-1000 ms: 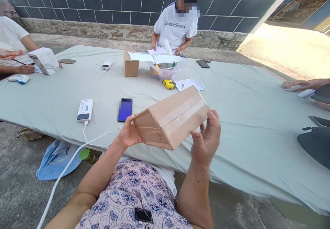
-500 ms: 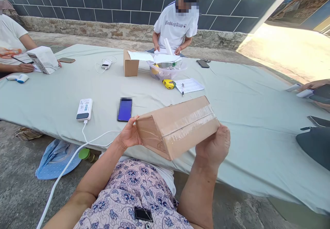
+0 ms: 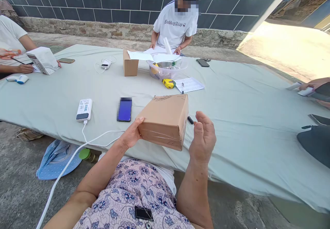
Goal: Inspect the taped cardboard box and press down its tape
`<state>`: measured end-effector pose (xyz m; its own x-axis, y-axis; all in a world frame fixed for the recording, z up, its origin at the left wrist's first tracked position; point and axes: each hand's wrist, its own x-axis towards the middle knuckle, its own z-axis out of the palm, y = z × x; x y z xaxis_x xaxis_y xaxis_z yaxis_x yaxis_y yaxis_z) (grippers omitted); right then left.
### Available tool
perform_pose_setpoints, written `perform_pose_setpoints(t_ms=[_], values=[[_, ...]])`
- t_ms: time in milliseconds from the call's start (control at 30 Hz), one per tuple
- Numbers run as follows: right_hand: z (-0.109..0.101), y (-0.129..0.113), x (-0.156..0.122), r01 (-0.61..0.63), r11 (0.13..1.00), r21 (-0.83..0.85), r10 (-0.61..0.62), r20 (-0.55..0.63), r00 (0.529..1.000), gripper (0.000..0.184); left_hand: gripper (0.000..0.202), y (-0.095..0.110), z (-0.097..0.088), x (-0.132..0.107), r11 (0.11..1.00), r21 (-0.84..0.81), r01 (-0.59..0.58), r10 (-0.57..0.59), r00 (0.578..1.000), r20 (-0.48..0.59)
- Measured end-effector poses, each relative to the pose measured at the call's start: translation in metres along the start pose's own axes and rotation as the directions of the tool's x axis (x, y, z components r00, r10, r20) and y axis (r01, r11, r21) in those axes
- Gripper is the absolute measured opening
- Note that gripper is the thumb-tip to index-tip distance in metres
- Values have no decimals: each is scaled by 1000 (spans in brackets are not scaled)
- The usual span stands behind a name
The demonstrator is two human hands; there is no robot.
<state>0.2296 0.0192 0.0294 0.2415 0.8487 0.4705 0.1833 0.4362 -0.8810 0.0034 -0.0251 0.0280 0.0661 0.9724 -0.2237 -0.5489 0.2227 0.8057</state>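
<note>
A brown cardboard box (image 3: 165, 119) sealed with clear tape hangs just above the near edge of the table, one end facing me. My left hand (image 3: 132, 134) grips its left bottom corner, thumb on the near face. My right hand (image 3: 203, 138) is open beside the box's right side, fingers spread and apart from it. A black pen (image 3: 190, 119) lies on the cloth between the box and my right hand.
On the grey-green table cloth (image 3: 244, 119) lie a dark phone (image 3: 125, 109), a white power bank (image 3: 84, 110) with a cable, a yellow tape measure (image 3: 168, 83), a paper sheet (image 3: 190, 84), a clear bowl (image 3: 167, 69) and a small cardboard box (image 3: 130, 66). Other people sit opposite, left and right.
The box has turned from lying lengthwise across to end-on towards me. My right hand has let go of its right end and opened; my left hand keeps hold.
</note>
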Motion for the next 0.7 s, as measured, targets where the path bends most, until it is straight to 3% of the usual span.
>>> perform_pose_setpoints(t_ms=[133,267,400,533,700], values=[[7,-14,-8,252,967,-22,-242,213,947,70,67,0,4,-3,999,22,-27,27,1000,14],[13,-27,-12,397,898,-188,-330,307,892,77,67,1,8,-7,996,60,-58,56,998,31],[18,-33,-13,350,893,-284,-279,262,924,58,67,0,14,-11,979,98,-181,176,983,54],[23,-33,-16,286,916,-281,-225,230,947,51,72,1,20,-12,923,171,-344,343,939,36],[24,-27,-16,307,915,-263,-239,259,936,49,70,3,19,-13,871,302,-387,424,904,-64]])
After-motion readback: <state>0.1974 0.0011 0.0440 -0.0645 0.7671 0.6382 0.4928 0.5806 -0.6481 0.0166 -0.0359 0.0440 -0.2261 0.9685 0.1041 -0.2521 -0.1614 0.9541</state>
